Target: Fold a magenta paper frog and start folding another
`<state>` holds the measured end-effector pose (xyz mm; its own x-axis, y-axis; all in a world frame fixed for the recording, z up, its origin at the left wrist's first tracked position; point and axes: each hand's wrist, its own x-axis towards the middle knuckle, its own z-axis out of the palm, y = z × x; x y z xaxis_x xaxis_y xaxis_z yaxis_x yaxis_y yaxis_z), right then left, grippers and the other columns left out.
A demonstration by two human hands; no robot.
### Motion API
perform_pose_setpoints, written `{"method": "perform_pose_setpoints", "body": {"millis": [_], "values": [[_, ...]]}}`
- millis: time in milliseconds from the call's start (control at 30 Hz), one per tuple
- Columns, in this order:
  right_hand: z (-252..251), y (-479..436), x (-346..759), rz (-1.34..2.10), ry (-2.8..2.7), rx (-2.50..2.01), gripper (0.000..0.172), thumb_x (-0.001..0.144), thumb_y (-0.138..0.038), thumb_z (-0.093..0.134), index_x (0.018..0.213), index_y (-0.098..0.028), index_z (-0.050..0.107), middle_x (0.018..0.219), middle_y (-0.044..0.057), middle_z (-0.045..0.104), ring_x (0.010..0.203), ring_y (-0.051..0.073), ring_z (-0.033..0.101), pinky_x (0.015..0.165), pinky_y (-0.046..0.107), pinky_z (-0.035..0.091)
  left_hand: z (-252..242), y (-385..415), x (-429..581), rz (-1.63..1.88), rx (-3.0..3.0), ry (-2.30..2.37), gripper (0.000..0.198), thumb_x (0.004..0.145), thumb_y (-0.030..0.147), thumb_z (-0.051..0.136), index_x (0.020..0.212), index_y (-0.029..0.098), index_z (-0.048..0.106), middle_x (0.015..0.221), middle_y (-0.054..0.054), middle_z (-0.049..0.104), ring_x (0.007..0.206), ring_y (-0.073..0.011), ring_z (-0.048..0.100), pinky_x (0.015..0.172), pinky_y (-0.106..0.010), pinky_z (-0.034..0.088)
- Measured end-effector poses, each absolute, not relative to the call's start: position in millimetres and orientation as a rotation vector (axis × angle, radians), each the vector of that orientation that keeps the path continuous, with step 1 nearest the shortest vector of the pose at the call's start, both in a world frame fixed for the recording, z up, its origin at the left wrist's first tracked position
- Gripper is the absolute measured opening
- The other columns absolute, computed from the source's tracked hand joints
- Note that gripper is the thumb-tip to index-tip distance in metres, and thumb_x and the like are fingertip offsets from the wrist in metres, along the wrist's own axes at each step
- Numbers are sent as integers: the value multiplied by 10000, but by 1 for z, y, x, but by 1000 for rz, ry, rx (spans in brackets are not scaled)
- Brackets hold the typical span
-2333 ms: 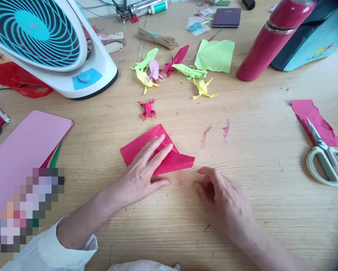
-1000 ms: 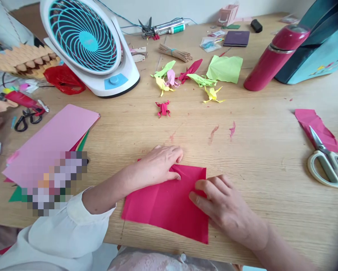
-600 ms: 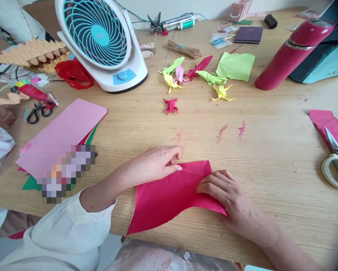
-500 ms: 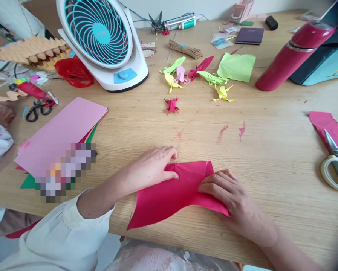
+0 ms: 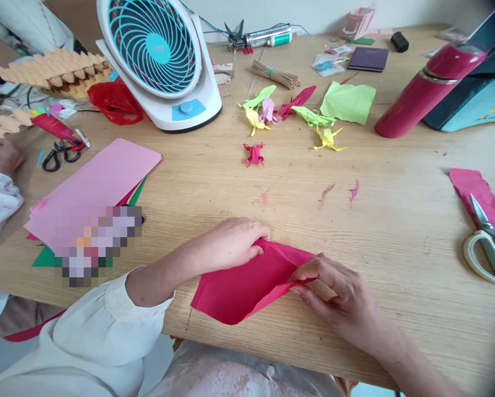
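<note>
Red paper (image 5: 247, 289) (curled) in right hand (image 5: 344, 298)

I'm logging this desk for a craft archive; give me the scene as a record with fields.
Workpiece: red paper, bent, not lying flat
Left grip: holding the paper's far edge
Right grip: pinching its right part
Beyond: small red folded figure
Left side: pink sheet; black-handled scissors near it
Right side: white-handled scissors partly over a red strip
Back: white fan; red bottle

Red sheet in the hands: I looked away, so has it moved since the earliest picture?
Yes: judged against the small red paper figure, the red sheet has moved toward the near edge of the table, leaving a wider gap.
</note>
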<state>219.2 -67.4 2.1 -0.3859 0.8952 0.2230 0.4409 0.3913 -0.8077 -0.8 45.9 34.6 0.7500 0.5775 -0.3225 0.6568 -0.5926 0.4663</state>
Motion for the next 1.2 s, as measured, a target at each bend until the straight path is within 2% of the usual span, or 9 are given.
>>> {"method": "perform_pose_setpoints", "body": {"millis": [133, 367, 633, 733, 833, 1033, 1133, 1200], "values": [[6, -61, 215, 965, -1946, -1237, 135, 985, -182, 511, 987, -243, 631, 875, 0, 676, 794, 138, 617, 701, 277, 470, 37, 47, 10, -158, 2376, 872, 143, 869, 116, 510, 839, 203, 620, 834, 13, 683, 790, -157, 632, 684, -267, 393], [0, -57, 210, 719, -1895, -1468, 132, 964, -195, 527, 918, -220, 649, 800, 7, 642, 710, 149, 578, 672, 303, 449, 44, 49, 18, -56, 2209, 769, 241, 885, 68, 446, 842, 203, 641, 809, 40, 679, 729, -114, 604, 667, -243, 374], [-4, -56, 214, 709, -1814, -1538, 139, 952, -196, 517, 899, -224, 642, 763, 14, 620, 690, 161, 574, 590, 276, 462, 44, 48, 19, -37, 2118, 811, 317, 979, 186, 353, 812, 181, 623, 806, 16, 671, 750, -128, 587, 696, -254, 388], [-5, -56, 214, 708, -1795, -1546, 137, 951, -200, 517, 904, -229, 642, 762, 14, 619, 689, 163, 577, 583, 277, 468, 44, 46, 19, -39, 2094, 834, 283, 979, 254, 401, 843, 188, 640, 791, 20, 673, 741, -129, 593, 681, -255, 389], [-5, -56, 214, 698, -1787, -1537, 134, 956, -200, 517, 905, -230, 637, 772, 12, 626, 687, 158, 578, 594, 278, 470, 46, 45, 19, -31, 2081, 828, 201, 942, 214, 465, 883, 200, 657, 818, 27, 687, 757, -125, 605, 682, -248, 389], [-4, -56, 213, 670, -1807, -1513, 126, 958, -195, 528, 898, -229, 634, 748, 4, 617, 690, 161, 570, 641, 299, 463, 46, 44, 21, -44, 2039, 855, 184, 919, 226, 513, 852, 211, 684, 779, 53, 691, 703, -107, 591, 640, -234, 366], [-4, -57, 216, 612, -1801, -1498, 93, 953, -221, 552, 991, -234, 636, 851, 25, 640, 780, 184, 598, 710, 331, 480, 45, 44, 21, -13, 2008, 883, 195, 909, 233, 520, 818, 205, 691, 735, 57, 678, 676, -101, 575, 626, -227, 363], [-5, -56, 221, 514, -1697, -1531, 178, 926, -271, 609, 1100, -236, 612, 1007, 62, 639, 909, 215, 607, 784, 365, 492, 45, 45, 21, 9, 1987, 916, 210, 907, 245, 518, 815, 198, 700, 691, 52, 661, 645, -102, 555, 606, -225, 359]]}}
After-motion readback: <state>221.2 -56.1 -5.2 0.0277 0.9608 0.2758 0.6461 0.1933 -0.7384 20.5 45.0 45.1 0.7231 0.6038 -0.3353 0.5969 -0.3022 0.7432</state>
